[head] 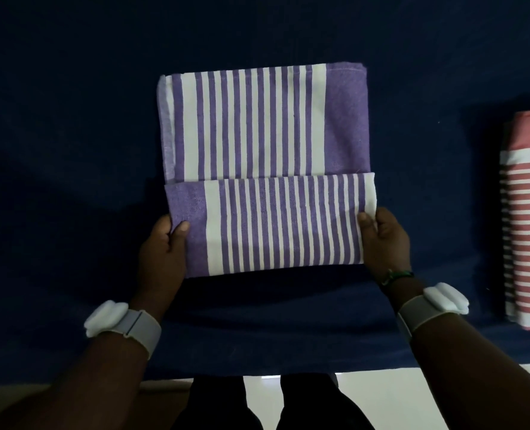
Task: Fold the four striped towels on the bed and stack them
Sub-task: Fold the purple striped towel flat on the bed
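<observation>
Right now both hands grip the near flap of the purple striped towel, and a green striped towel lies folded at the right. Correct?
Not quite. The head view shows the left hand and right hand gripping the purple striped towel, but the folded towel at the right is red-striped, not green.

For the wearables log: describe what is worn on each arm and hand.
Both forearms are bare, without sleeves. The left wrist carries a grey band with a white rounded device. The right wrist has a matching grey band and white device, plus a green bracelet.

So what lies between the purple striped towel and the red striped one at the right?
Only bare dark blue bedsheet separates the purple striped towel from the red striped towel, as the head view shows.
</observation>
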`<action>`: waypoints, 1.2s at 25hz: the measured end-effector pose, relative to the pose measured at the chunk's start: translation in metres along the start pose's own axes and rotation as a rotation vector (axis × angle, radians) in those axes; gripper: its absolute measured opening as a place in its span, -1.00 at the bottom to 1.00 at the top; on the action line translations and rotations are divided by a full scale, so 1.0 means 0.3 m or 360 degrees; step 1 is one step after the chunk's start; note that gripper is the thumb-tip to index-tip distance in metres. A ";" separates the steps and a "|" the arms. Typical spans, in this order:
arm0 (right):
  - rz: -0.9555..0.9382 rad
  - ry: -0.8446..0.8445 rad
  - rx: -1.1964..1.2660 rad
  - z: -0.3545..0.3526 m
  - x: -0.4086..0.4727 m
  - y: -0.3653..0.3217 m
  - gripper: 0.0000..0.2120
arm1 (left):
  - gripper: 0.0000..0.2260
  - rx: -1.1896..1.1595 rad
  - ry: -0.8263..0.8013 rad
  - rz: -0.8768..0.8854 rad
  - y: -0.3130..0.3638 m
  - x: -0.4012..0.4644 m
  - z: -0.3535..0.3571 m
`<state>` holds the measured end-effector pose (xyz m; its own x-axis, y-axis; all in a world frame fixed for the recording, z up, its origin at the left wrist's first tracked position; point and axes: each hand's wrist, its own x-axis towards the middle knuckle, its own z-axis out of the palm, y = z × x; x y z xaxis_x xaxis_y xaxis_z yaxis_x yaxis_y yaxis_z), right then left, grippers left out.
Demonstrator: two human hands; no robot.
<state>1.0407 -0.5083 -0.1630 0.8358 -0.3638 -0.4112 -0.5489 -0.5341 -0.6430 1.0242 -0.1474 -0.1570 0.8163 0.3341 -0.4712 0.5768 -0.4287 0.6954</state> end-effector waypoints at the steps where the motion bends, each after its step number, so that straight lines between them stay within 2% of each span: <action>1: 0.0006 0.0019 -0.0041 0.003 -0.004 0.006 -0.69 | -0.78 0.0027 0.0012 0.0004 -0.007 -0.001 0.001; 8: 0.0185 0.0178 -0.0089 0.033 -0.009 -0.005 -0.70 | -0.64 0.0145 0.0147 0.0027 -0.007 -0.008 0.023; 10: 0.0204 0.0331 0.0007 0.036 -0.047 -0.026 -0.73 | -0.45 0.0349 0.0347 0.0083 -0.005 -0.016 0.010; 12: -0.0126 0.0679 -0.0124 0.068 -0.112 -0.038 -0.67 | -0.34 0.0708 0.0477 0.0431 0.003 -0.039 0.019; 13: -0.0389 0.0735 -0.0246 0.105 -0.145 -0.056 -0.63 | -0.35 0.0822 0.0396 0.0645 0.023 -0.053 0.045; 14: -0.0639 0.0594 -0.0336 0.160 -0.175 -0.083 -0.60 | -0.37 0.0892 0.0223 0.0859 0.042 -0.062 0.085; 16: -0.1016 0.0010 -0.0516 0.292 -0.203 -0.141 -0.54 | -0.42 0.1062 -0.0137 0.1232 0.066 -0.063 0.174; 18: -0.1218 -0.0313 -0.0736 0.381 -0.187 -0.181 -0.48 | -0.43 0.1267 -0.0258 0.1362 0.050 -0.032 0.211; 20: -0.1279 -0.0369 -0.0995 0.383 -0.154 -0.169 -0.37 | -0.37 0.1442 -0.0255 0.1267 0.020 -0.002 0.180; 22: -0.1290 -0.0393 -0.1231 0.316 -0.135 -0.110 -0.15 | -0.26 0.1561 -0.0280 0.1216 -0.023 0.013 0.120; 25: -0.1154 -0.0363 -0.1367 0.164 -0.111 -0.022 0.12 | -0.05 0.1675 -0.0370 0.1189 -0.086 0.008 0.022; 27: -0.1007 -0.0328 -0.1389 0.077 -0.087 0.036 0.23 | 0.06 0.1695 -0.0360 0.1087 -0.125 0.001 -0.035; 30: -0.0845 -0.0273 -0.1361 0.004 -0.057 0.099 0.26 | 0.04 0.1642 -0.0353 0.1025 -0.139 0.000 -0.061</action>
<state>1.0103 -0.5171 -0.1758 0.9282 0.1570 -0.3374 0.1231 -0.9851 -0.1199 0.9997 -0.1140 -0.1760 0.8898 -0.2889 -0.3533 -0.2597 -0.9571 0.1286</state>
